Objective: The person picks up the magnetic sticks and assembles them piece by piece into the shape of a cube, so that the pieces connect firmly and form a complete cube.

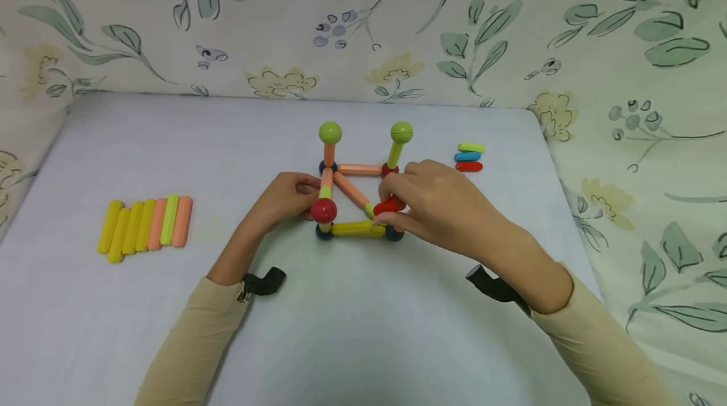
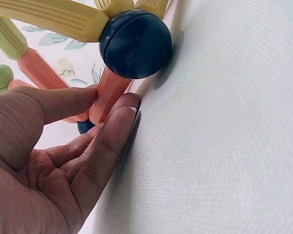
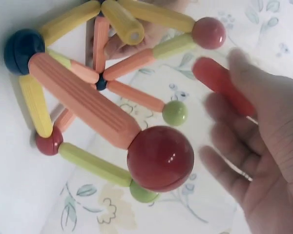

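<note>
A frame of magnetic sticks and balls stands on the white table. My left hand (image 1: pixel 292 194) is at its left side, and the thumb and fingers pinch a low orange stick (image 2: pixel 109 92) beside a dark blue ball (image 2: pixel 136 44). Above the frame's right side, my right hand (image 1: pixel 449 207) pinches a short red stick (image 3: pixel 222 85) between thumb and fingers. This red stick is apart from the nearby large red ball (image 3: pixel 160 158), which tops an orange stick (image 3: pixel 83 100). In the head view that ball is hidden behind my right hand. Two green balls (image 1: pixel 330 132) top the back uprights.
Left of the frame lies a row of yellow, orange and green sticks (image 1: pixel 144 226). Three short sticks, green, blue (image 1: pixel 468 156) and red, lie at the back right. A floral cloth (image 1: pixel 363 27) hangs behind the table (image 1: pixel 363 330).
</note>
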Demonstrator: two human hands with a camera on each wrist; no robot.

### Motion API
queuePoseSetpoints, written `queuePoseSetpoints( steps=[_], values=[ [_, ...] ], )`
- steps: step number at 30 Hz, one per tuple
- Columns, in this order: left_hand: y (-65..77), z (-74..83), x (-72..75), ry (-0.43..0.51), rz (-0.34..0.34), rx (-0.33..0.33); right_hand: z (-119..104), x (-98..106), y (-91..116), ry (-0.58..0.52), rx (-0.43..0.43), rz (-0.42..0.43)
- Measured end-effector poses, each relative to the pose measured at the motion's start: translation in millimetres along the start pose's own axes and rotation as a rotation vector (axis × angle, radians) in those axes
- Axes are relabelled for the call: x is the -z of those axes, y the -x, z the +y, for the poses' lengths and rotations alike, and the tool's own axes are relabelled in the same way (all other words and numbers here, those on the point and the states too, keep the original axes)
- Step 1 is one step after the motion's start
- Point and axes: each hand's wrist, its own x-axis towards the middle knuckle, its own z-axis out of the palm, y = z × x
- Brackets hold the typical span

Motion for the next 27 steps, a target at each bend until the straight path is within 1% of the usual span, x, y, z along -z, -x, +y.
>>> queuePoseSetpoints(
  steps=[5, 8, 12, 15, 19, 24, 27],
  values=[
    [-0.2, -0.1, -0.6, -0.009, 0.002, 0.000, -2.4, -4.4, 0.0, 0.068, 0.061, -0.110],
    [-0.4, -0.6, 0.1, -0.011, 0.005, -0.001, -5.0, -6.7, -0.1, 0.131, 0.078, -0.139],
    [-1.0, -1.3, 0.5, -0.003, 0.000, -0.002, -7.6, -13.5, 0.7, 0.172, 0.084, -0.151],
    [-0.9, -1.2, 0.4, -0.005, 0.000, 0.002, -9.0, -20.1, 1.8, 0.214, 0.081, -0.176],
    [-0.5, -0.8, 0.4, -0.026, 0.008, 0.000, -10.5, -25.7, 2.2, 0.262, 0.063, -0.197],
    [-1.2, -0.9, 0.3, -0.054, 0.025, -0.003, -10.7, -26.2, 3.2, 0.264, 0.055, -0.192],
    [-2.5, -1.7, -0.3, -0.045, 0.022, 0.004, -8.8, -25.0, 5.5, 0.237, 0.052, -0.175]
  ],
)
